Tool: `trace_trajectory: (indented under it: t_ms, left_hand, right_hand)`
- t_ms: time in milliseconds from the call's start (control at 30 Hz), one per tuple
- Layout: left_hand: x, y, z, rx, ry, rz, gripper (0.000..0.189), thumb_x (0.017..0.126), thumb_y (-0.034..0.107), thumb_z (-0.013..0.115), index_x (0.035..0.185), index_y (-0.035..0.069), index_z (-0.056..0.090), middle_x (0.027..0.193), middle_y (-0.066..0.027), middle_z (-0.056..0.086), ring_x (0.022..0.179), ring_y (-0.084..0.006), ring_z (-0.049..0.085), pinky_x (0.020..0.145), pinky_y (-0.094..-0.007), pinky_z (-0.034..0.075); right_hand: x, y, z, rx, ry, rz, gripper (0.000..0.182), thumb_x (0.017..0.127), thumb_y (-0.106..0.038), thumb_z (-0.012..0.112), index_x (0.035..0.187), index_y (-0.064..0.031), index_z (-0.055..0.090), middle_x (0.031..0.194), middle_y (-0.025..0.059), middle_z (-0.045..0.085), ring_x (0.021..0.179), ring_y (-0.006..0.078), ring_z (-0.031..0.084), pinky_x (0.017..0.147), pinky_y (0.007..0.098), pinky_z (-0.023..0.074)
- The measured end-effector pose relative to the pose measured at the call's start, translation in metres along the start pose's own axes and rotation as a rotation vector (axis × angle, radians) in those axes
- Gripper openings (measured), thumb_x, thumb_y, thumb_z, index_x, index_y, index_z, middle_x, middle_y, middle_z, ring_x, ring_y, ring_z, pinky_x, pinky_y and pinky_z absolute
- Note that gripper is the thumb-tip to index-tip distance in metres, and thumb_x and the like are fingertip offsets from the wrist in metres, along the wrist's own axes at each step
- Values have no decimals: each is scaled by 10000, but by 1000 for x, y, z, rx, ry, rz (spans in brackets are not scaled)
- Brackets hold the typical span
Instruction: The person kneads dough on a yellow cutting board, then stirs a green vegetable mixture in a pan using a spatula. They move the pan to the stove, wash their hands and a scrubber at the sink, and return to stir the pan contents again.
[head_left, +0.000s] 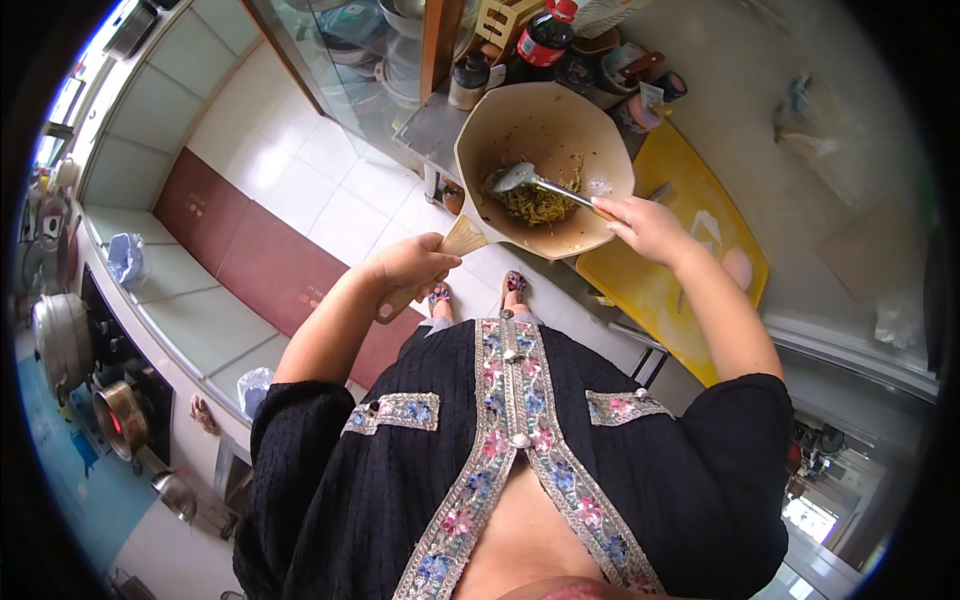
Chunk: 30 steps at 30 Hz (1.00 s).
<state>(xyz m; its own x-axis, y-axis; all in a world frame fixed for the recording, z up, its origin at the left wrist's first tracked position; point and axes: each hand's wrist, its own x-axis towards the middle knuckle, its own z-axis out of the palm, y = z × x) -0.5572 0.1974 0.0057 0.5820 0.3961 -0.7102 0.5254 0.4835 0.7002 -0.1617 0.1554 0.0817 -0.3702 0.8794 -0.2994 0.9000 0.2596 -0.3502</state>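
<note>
My left hand (412, 270) is closed around the wooden handle (463, 237) of a deep beige wok (487, 120). The wok is tilted, with its opening towards me, at the edge of a grey counter. Shredded, yellow-brown cooked food (536, 204) lies in its bottom, and bits cling to the wall. In my right hand (645, 229) is a turner with a metal shaft; its grey head (514, 178) rests on the food inside the wok. My right fingers grip the turner's handle near the wok's rim.
A yellow cutting board (697, 225) with a knife lies right of the wok. Behind stand a red-capped bottle (546, 37), a dark-lidded jar (469, 81) and several containers. A glass-doored cabinet (352, 82) holds dishes. Far left, a steel pot (64, 345) and a saucepan (116, 420) stand by a stove.
</note>
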Motion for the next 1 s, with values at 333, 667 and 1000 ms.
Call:
trace_trajectory:
  t_ms: [333, 667, 1000]
  left_hand:
    - [-3, 4, -3, -9, -2, -1, 215, 984, 216, 615, 1038, 19, 549, 714, -16, 551, 493, -97, 500, 442, -273, 458]
    - [-4, 8, -4, 25, -7, -3, 217, 985, 217, 615, 1023, 17, 540, 719, -31, 564, 501, -107, 511, 439, -284, 463]
    - [0, 3, -5, -24, -20, 12, 222, 988, 212, 612, 997, 5, 531, 702, -33, 560, 483, -114, 510, 410, -289, 455]
  right_hand:
    - [-13, 6, -74, -291, 3, 14, 316, 926, -166, 626, 1234, -223, 667, 918, 87, 645, 869, 307, 643, 739, 425, 523]
    - [-11, -8, 10, -181, 212, 129, 321, 949, -129, 568, 1264, -149, 626, 925, 169, 645, 873, 371, 640, 756, 472, 521]
    - [4, -40, -11, -390, 250, 298, 341, 940, -74, 518, 1270, -42, 598, 890, 202, 656, 851, 381, 662, 747, 468, 541]
